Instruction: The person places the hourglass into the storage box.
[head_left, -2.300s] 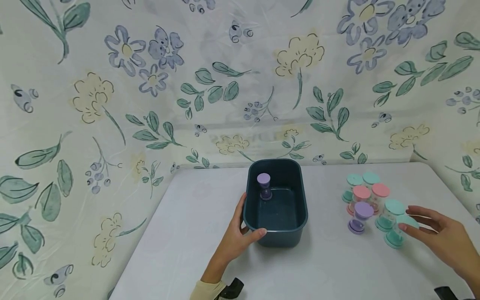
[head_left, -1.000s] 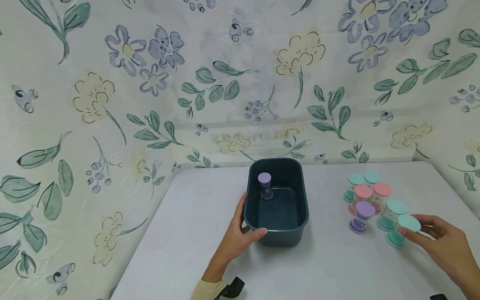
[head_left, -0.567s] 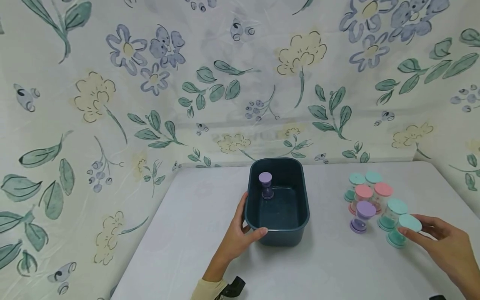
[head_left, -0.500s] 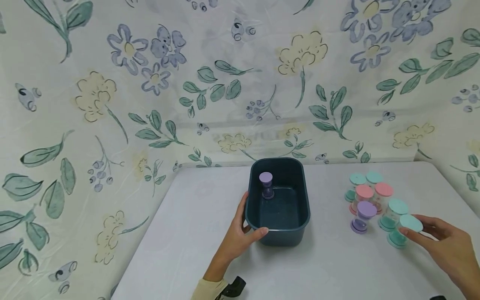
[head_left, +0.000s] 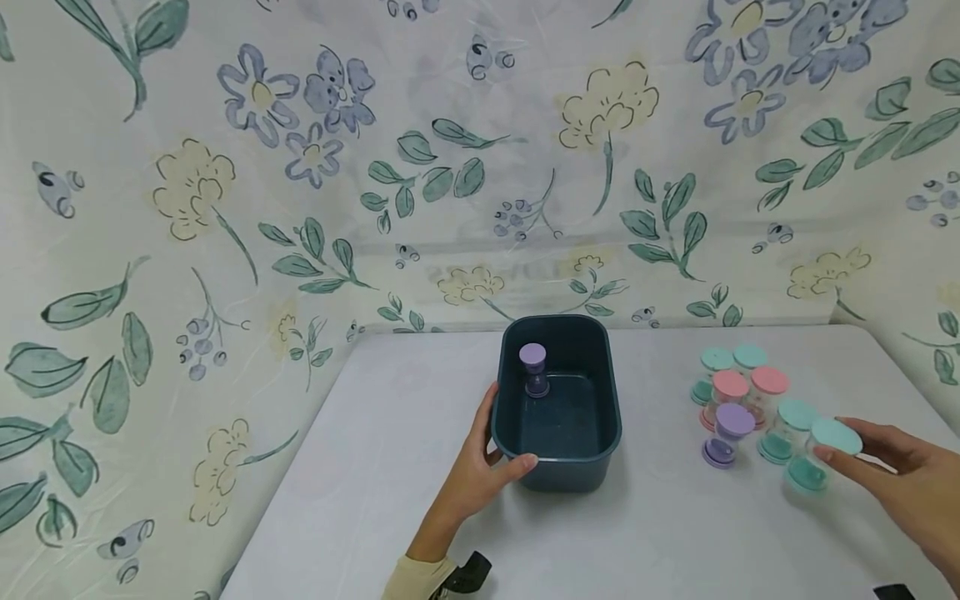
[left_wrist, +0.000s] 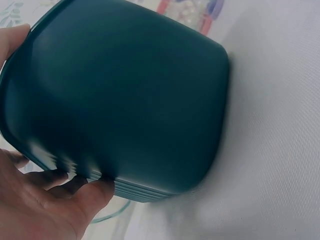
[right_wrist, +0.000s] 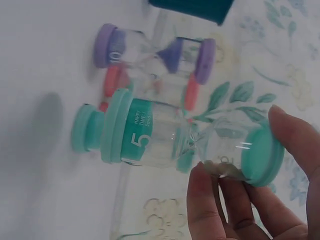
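Observation:
My left hand [head_left: 471, 483] grips the dark teal plastic bin [head_left: 562, 477], thumb over its front rim and fingers along its left side. In the left wrist view, its fingertips press on the ribbed side of the bin. Inside, a purple hourglass [head_left: 532, 357] stands upright by the left wall. Over at the right, my right hand [head_left: 903, 467] pinches a mint-green hourglass [right_wrist: 137, 135] by its upper end, between thumb and fingers. A "5" shows on its label. Its lower end is raised from the white table, with a shadow below.
A purple hourglass [head_left: 733, 422], two pink hourglasses [head_left: 769, 381] and several mint-green hourglasses [head_left: 797, 414] stand grouped right of the bin. The white table [head_left: 390, 433] ends at a flower-printed cloth [head_left: 480, 183] behind.
My right hand has closed on the front mint-green hourglass and raised it a little, up and to the right. The left hand keeps its hold on the bin.

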